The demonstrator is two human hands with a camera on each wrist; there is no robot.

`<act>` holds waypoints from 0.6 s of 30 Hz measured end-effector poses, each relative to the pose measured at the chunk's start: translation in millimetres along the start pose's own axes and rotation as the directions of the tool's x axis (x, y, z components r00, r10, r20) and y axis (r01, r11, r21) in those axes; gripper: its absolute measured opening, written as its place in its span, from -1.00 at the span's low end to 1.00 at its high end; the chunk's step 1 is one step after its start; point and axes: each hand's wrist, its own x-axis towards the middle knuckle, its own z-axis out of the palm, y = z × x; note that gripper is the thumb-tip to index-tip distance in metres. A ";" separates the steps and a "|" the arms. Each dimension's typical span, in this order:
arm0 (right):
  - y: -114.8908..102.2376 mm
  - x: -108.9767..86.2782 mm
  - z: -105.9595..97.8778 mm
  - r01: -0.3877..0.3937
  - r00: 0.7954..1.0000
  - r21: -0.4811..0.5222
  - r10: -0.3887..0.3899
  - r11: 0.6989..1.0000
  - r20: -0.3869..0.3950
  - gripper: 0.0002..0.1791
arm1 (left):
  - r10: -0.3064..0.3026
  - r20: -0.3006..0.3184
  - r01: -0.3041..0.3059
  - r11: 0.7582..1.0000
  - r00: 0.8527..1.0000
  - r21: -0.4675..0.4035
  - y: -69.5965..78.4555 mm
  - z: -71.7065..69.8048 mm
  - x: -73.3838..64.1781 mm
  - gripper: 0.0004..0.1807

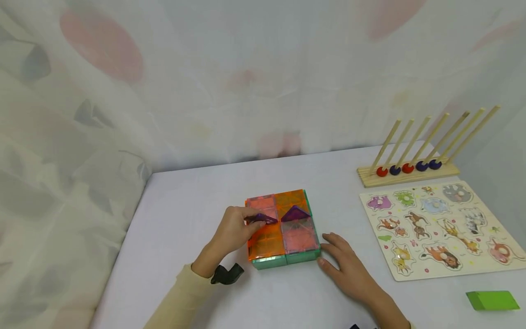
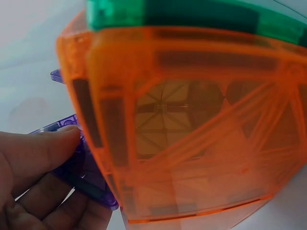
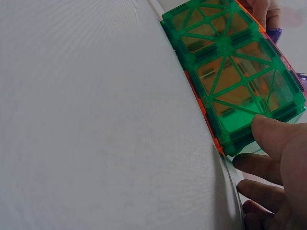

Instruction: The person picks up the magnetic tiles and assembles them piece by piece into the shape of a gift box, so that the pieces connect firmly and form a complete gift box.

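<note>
A low square block of translucent magnetic tiles stands on the table, with pink tiles point(image 1: 301, 239) and orange tiles point(image 1: 266, 242) on top and green tiles point(image 3: 243, 80) along its sides. My left hand point(image 1: 235, 229) pinches a purple triangular tile point(image 1: 267, 219) between thumb and fingers, over the left half of the top. Beside it, a second purple triangular tile point(image 1: 295, 214) stands on the right half. In the right wrist view, my right thumb touches the green side near a corner. The right hand point(image 1: 343, 269) has its other fingers spread loosely alongside the block.
A wooden peg rack point(image 1: 411, 176) with red and blue beads stands at the back right. In front of it lies an animal puzzle board point(image 1: 444, 237). A green block point(image 1: 493, 300) sits near the front right, and a patterned cloth point(image 1: 230, 91) hangs behind the table.
</note>
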 end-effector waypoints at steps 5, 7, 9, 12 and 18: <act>0.5 -0.1 0.5 -0.005 1.000 0.002 0.005 1.000 -0.001 -0.61 | 0.053 -0.020 -0.053 0.999 0.998 0.011 -1.2 3.9 -0.5 -0.95; 0.3 -0.3 0.8 -0.007 1.000 0.005 0.007 1.000 0.002 -0.61 | 0.054 -0.028 -0.053 0.998 0.998 0.014 -1.1 4.6 -0.8 -0.91; -0.2 -0.3 0.9 -0.007 1.000 0.010 0.007 1.000 0.005 -0.61 | 0.046 -0.036 -0.046 0.999 0.998 0.012 -0.4 4.7 -1.3 -0.88; -1.2 -0.4 0.4 -0.005 1.000 0.014 0.005 1.000 0.007 -0.61 | 0.036 -0.042 -0.036 0.999 0.998 0.018 0.6 4.6 -2.1 -0.86; -1.8 -0.7 -1.4 0.001 1.000 -0.003 -0.001 1.000 -0.006 -0.62 | 0.029 -0.061 -0.026 0.998 0.998 0.054 4.0 5.7 -2.6 -0.86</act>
